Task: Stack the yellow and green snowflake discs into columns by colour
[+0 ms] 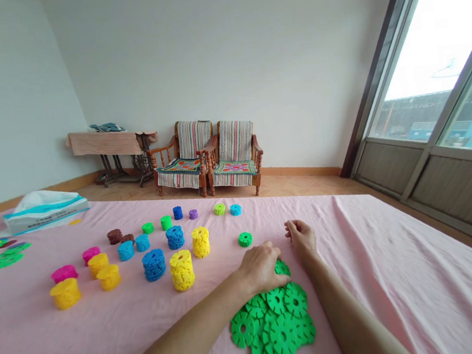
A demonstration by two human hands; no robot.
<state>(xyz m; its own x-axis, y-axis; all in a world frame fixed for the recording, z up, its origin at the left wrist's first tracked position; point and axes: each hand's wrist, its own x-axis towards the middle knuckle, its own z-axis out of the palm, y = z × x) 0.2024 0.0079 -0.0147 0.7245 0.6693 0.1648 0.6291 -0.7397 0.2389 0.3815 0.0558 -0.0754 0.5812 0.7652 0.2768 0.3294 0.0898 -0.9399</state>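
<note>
Left hand (pixel 260 269) grips green disc (pixel 282 268) at far end of loose green pile (pixel 275 324), which runs near-far; left is nearer. Right hand (pixel 302 238) farther, rightward, curled; can't tell if holding anything.

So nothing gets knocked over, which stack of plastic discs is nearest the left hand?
The short green stack of notched plastic discs just beyond the left hand, right of both tall yellow stacks; the rest stand farther from that hand.

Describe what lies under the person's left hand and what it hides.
Under the left hand, at least one green notched disc shows between thumb and fingers, by the green pile. Whatever the palm covers cannot be seen.
</note>
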